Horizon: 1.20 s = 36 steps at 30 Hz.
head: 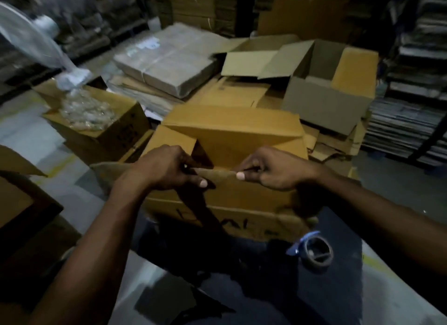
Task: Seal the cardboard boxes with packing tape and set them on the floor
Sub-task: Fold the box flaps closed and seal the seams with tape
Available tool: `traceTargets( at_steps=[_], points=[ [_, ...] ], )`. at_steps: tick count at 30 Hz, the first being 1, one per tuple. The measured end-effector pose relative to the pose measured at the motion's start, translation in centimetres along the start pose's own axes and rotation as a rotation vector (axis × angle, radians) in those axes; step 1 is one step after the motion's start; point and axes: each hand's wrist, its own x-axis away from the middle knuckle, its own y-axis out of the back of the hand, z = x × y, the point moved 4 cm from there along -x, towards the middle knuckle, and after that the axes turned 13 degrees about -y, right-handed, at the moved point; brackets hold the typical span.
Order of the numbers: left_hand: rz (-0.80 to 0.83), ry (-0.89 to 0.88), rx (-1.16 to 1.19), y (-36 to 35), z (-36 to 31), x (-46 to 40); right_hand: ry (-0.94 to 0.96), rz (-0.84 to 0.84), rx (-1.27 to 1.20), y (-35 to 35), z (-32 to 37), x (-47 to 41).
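I see the left hand and right hand both curled tight, pinching the near flap's top edge on the cardboard box straight ahead, flaps unsealed. Tape roll lies below the right forearm, near the box's front

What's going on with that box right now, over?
Both hands, left and right, pinching near flap. Box still unsealed. Tape roll idle beside it.
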Motion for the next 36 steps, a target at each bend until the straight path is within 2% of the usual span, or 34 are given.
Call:
traceTargets(
  at_steps=[2,5,8,10,12,13,16,18,22,26,31,33,36],
  points=[
    [-0.136,0.044,-0.105,-1.0,1.9,-1.0,-0.016,-0.089,0.104,-0.2,0.1,-1.7],
    [-0.282,0.082,-0.293,-4.3,4.6,-2.4,-0.175,-0.258,0.236,-0.8,-2.6,-4.0],
    [-0.295,0.060,-0.189,-8.4,4.8,-3.4,-0.378,-0.387,0.115,-1.3,-6.9,-4.2],
    [-0.303,0.036,-0.144,-10.9,4.1,-3.8,-0.561,-0.535,-0.012,-0.5,-11.7,-4.1],
    [-0.347,0.040,-0.099,-12.9,3.9,-4.0,-0.776,-0.647,-0.308,0.5,-17.1,-3.7],
    [-0.363,0.054,-0.077,-13.6,4.0,-4.1,-0.834,-0.674,-0.557,0.9,-19.4,-3.6],
    [-0.388,0.087,-0.085,-14.2,4.3,-4.2,-0.790,-0.670,-1.277,1.1,-21.3,-3.6],
    [-0.378,0.081,-0.104,-14.2,4.3,-4.3,-0.786,-0.740,-1.464,1.3,-19.6,-2.8],
    [-0.384,0.083,-0.089,-14.3,4.2,-4.1,-0.671,-0.795,-1.560,0.9,-19.0,-1.8],
    [-0.485,0.087,-0.077,-14.0,3.9,-3.6,-0.554,-0.847,-1.564,0.1,-20.1,-0.9],
    [-0.652,0.081,-0.072,-13.6,3.4,-3.0,-0.649,-0.738,-1.321,-2.8,-21.2,0.4],
    [-0.603,0.044,-0.104,-13.8,3.3,-3.2,-0.651,-0.694,-1.218,-4.5,-20.9,1.1],
    [-0.439,-0.029,-0.179,-13.9,3.3,-3.9,-0.756,-0.685,-1.088,-7.2,-20.9,2.9]
  ],
)
